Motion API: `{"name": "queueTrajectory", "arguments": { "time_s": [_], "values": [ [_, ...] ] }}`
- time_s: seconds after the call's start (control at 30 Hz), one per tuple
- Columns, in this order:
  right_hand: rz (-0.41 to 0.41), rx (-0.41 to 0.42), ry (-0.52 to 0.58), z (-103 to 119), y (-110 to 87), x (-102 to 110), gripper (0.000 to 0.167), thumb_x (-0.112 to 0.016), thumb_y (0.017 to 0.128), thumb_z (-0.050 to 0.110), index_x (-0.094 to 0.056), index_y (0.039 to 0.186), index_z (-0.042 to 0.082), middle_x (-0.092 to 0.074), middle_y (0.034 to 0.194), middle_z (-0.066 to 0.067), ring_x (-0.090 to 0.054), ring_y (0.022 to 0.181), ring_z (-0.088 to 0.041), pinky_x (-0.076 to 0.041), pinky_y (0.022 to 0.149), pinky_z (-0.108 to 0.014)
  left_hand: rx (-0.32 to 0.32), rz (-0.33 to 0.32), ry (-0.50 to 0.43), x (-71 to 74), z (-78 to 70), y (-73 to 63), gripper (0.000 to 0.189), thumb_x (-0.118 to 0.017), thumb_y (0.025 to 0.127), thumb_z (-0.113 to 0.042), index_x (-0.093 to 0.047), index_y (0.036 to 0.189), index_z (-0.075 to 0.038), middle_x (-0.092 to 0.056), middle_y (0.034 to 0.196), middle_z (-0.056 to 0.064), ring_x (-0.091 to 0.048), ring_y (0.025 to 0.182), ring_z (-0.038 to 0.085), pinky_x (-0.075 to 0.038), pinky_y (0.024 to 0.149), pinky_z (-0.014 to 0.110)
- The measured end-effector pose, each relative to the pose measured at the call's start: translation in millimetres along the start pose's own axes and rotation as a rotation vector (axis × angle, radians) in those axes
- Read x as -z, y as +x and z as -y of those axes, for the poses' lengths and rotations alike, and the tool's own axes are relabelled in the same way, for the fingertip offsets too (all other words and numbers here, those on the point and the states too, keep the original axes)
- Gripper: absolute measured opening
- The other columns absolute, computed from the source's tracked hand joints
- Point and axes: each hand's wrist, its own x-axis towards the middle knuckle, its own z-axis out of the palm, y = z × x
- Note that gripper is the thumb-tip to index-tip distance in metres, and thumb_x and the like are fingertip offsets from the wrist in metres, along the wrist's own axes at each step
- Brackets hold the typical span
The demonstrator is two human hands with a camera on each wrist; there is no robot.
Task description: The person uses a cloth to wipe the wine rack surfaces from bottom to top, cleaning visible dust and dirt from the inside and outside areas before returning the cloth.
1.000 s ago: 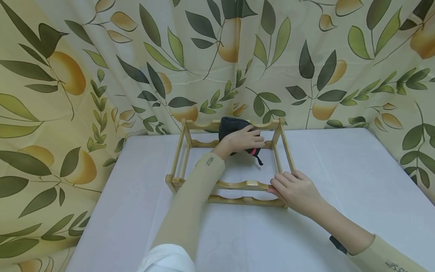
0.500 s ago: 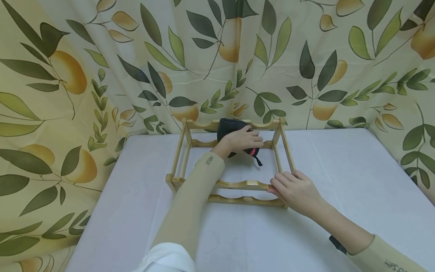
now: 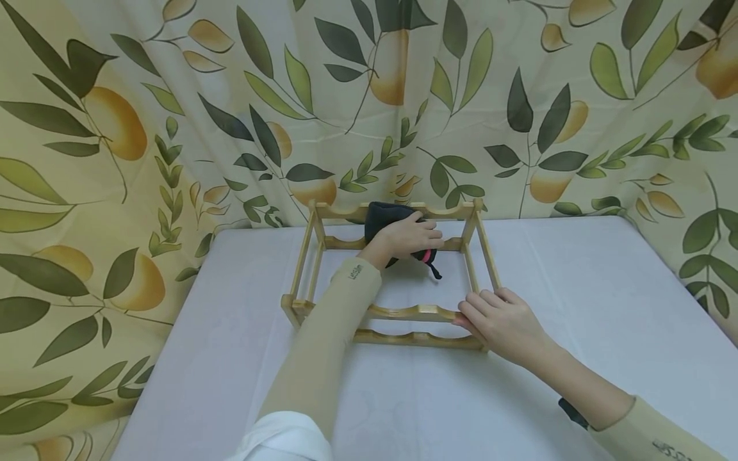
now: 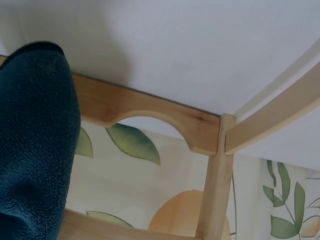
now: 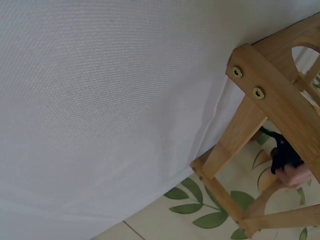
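Observation:
A wooden rack (image 3: 423, 313) with scalloped bars stands on the white-covered table. At its back bars my left hand (image 3: 406, 240) holds a dark fleece pouch (image 3: 383, 216) that has a pinkish-red detail and a thin cord hanging to the right. The palm hides much of it. Close up in the left wrist view, the pouch (image 4: 37, 145) looks deep teal and fuzzy, in front of a scalloped bar (image 4: 145, 107). My right hand (image 3: 504, 323) grips the rack's front right corner. In the right wrist view the rack's end post (image 5: 280, 107) shows two brass-coloured screws.
The white tabletop (image 3: 576, 288) extends on both sides of the rack. Behind it hangs a curtain (image 3: 369, 96) printed with leaves and fruit, close to the rack's back. A dark strap piece (image 3: 573, 413) sits by the right wrist.
My left hand and the dark fleece pouch have shifted slightly to the left along the rack's back bars, and the pouch's top sits a little lower. The right hand and rack stay put.

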Motion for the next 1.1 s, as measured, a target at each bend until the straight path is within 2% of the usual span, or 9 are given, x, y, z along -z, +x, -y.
{"name": "queueTrajectory", "arguments": {
  "time_s": [0.2,0.37,0.47,0.53,0.67,0.8,0.93,1.1],
  "values": [
    [0.012,0.001,0.003,-1,-0.2,0,0.042,-0.03,0.099,0.036,-0.055,0.08,0.009,-0.05,0.071,0.0,-0.049,0.06,-0.015,-0.041,0.054,-0.031,-0.026,-0.032,0.01,0.7,1.2,-2.8,0.067,-0.072,0.078,-0.024,-0.037,0.134,-0.02,-0.041,0.135,-0.002,-0.033,0.125,0.018,-0.025,0.105,0.044],
    [0.042,-0.008,0.006,-1,-0.4,1,0.043,-0.029,0.099,0.038,-0.055,0.08,0.009,-0.051,0.071,0.0,-0.049,0.061,-0.015,-0.041,0.055,-0.031,-0.029,-0.065,-0.012,12.2,5.4,-5.1,0.062,-0.07,0.08,-0.021,-0.038,0.132,-0.017,-0.04,0.136,0.0,-0.031,0.128,0.019,-0.023,0.106,0.047],
    [0.03,-0.008,0.008,0,-0.3,0,0.043,-0.029,0.099,0.038,-0.055,0.079,0.01,-0.051,0.071,0.0,-0.049,0.061,-0.015,-0.04,0.054,-0.031,-0.004,-0.098,-0.008,21.2,9.2,-8.3,0.056,-0.068,0.082,-0.021,-0.039,0.13,-0.017,-0.039,0.137,0.0,-0.031,0.129,0.02,-0.023,0.106,0.047],
    [0.024,-0.005,0.007,0,-0.1,1,0.043,-0.029,0.099,0.037,-0.055,0.079,0.01,-0.051,0.071,0.0,-0.049,0.061,-0.015,-0.04,0.054,-0.03,0.03,-0.119,-0.009,27.9,12.4,-11.7,0.055,-0.067,0.082,-0.022,-0.039,0.129,-0.016,-0.039,0.137,0.001,-0.031,0.129,0.02,-0.023,0.106,0.046],
    [0.022,-0.006,0.002,0,0.3,2,0.042,-0.029,0.099,0.037,-0.056,0.08,0.01,-0.052,0.071,0.001,-0.049,0.061,-0.015,-0.039,0.053,-0.03,0.14,-0.15,-0.028,42.3,19.5,-21.8,0.054,-0.068,0.082,-0.021,-0.04,0.128,-0.016,-0.04,0.138,0.001,-0.032,0.129,0.02,-0.02,0.108,0.044],
    [0.017,-0.008,-0.002,-1,0.6,2,0.043,-0.029,0.099,0.037,-0.056,0.08,0.01,-0.051,0.07,0.0,-0.048,0.06,-0.015,-0.039,0.053,-0.03,0.247,-0.194,-0.04,57.0,24.0,-37.0,0.048,-0.065,0.084,-0.021,-0.042,0.126,-0.016,-0.041,0.137,0.003,-0.034,0.128,0.022,-0.02,0.108,0.044],
    [0.02,-0.009,0.0,-1,-0.2,2,0.042,-0.029,0.099,0.037,-0.055,0.08,0.01,-0.051,0.07,0.0,-0.049,0.061,-0.015,-0.04,0.053,-0.031,0.343,-0.253,-0.033,74.5,22.6,-56.5,0.045,-0.063,0.085,-0.022,-0.043,0.125,-0.015,-0.043,0.134,0.003,-0.036,0.125,0.022,-0.025,0.105,0.043],
    [0.008,-0.001,0.003,0,-0.7,1,0.042,-0.03,0.099,0.037,-0.055,0.08,0.01,-0.05,0.07,0.001,-0.049,0.06,-0.015,-0.04,0.053,-0.03,0.486,-0.284,-0.072,96.8,17.6,-88.6,0.05,-0.066,0.082,-0.02,-0.042,0.126,-0.013,-0.044,0.13,0.003,-0.038,0.12,0.023,-0.029,0.099,0.044]
  ]
}}
